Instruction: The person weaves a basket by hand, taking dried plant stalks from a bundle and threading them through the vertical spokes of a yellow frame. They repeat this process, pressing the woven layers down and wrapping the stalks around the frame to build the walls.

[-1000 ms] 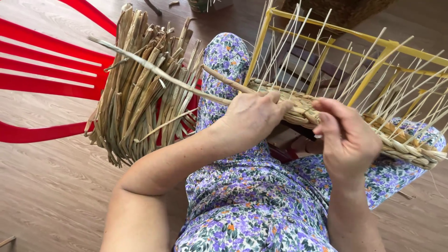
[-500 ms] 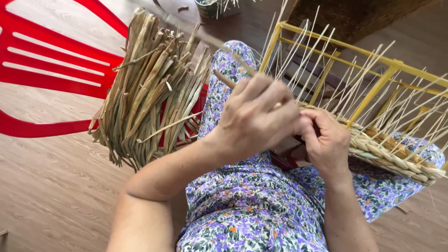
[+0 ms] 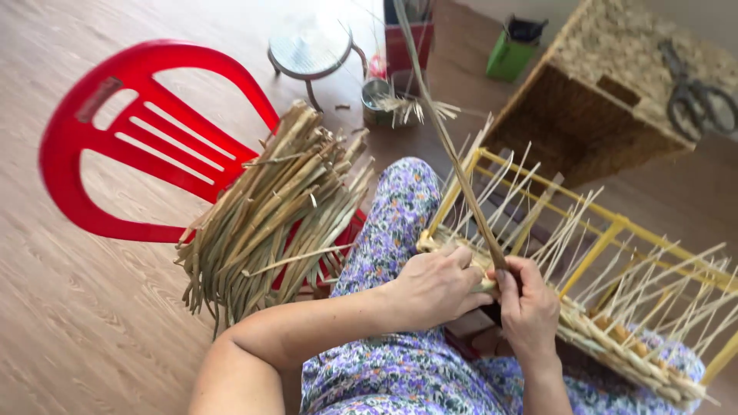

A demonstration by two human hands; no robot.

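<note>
A yellow metal frame (image 3: 609, 233) rests across my lap, with a band of woven straw (image 3: 630, 347) along its near edge and several thin stakes standing up from it. My left hand (image 3: 436, 286) presses on the left end of the weave. My right hand (image 3: 529, 304) pinches a long dried reed (image 3: 444, 138) right beside it; the reed rises steeply up and away past the frame. A thick bundle of dried reeds (image 3: 270, 211) lies on a red plastic chair to my left.
The red chair (image 3: 115, 146) lies tipped on the wooden floor. A small round stool (image 3: 311, 51), a tin (image 3: 377, 101), a green container (image 3: 510, 55) and a woven basket (image 3: 615, 92) with scissors (image 3: 696, 104) on top stand beyond the frame.
The long reed has swung from lying out to the left to pointing nearly straight up. My left hand dropped onto the weave, close beside my right. The camera tilted up, showing more floor.
</note>
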